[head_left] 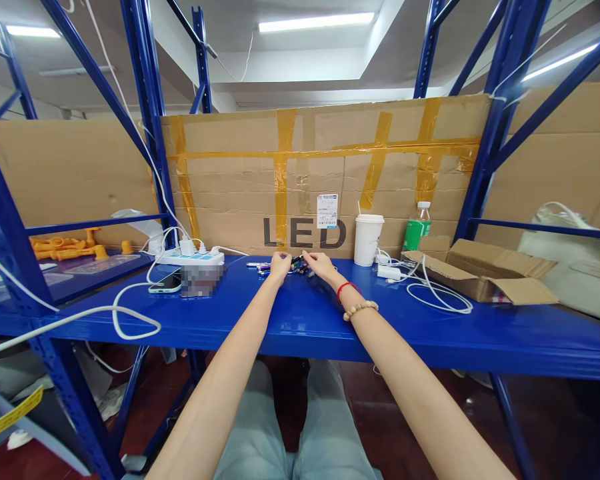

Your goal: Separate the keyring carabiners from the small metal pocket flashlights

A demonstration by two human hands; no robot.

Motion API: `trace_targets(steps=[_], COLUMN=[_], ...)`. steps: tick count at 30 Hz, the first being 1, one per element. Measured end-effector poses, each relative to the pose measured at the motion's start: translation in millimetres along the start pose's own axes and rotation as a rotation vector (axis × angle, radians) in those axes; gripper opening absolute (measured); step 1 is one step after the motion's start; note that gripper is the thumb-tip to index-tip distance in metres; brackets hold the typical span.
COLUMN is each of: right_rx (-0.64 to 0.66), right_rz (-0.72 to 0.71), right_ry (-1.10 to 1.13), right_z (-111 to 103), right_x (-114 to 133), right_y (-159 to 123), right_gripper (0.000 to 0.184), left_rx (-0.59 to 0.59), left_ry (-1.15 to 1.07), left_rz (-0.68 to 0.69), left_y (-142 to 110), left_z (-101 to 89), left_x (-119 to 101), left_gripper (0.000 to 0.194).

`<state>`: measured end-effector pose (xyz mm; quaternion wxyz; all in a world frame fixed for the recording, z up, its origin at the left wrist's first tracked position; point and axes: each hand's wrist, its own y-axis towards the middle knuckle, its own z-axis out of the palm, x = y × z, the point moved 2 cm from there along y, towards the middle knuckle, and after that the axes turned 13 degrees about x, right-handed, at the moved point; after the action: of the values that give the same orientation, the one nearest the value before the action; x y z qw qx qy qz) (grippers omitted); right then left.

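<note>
My left hand and my right hand are close together over the back part of the blue shelf top. Between their fingertips is a small dark pen, pinched from both sides. Several pens in blue, purple, silver and dark colours lie loose under and around the fingers. The hands cover part of this pile. A red cord and a beaded bracelet circle my right wrist.
A tall cardboard sheet stands behind the shelf. On the left are a power strip, a phone and cables. A white cup, a green-labelled bottle, a charger and an open box stand on the right.
</note>
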<state>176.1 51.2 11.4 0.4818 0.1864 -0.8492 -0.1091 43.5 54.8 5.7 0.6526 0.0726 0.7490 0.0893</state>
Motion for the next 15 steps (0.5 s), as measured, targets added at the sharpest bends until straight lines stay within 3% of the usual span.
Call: trace_targets(steps=[5, 9, 15], right_rx=[0.12, 0.282, 0.211], right_rz=[-0.122, -0.124, -0.078], right_ry=[0.074, 0.059, -0.087], right_z=[7, 12, 7], right_x=[3, 3, -1], right_y=[3, 3, 3], right_gripper=[0.046, 0.048, 0.054], left_rx=[0.056, 0.078, 0.003], left_ry=[0.097, 0.093, -0.025], left_rz=[0.055, 0.081, 0.016], left_y=[-1, 1, 7], left_z=[3.3, 6.1, 4.1], left_x=[-2, -1, 2], left_gripper=[0.022, 0.013, 0.014])
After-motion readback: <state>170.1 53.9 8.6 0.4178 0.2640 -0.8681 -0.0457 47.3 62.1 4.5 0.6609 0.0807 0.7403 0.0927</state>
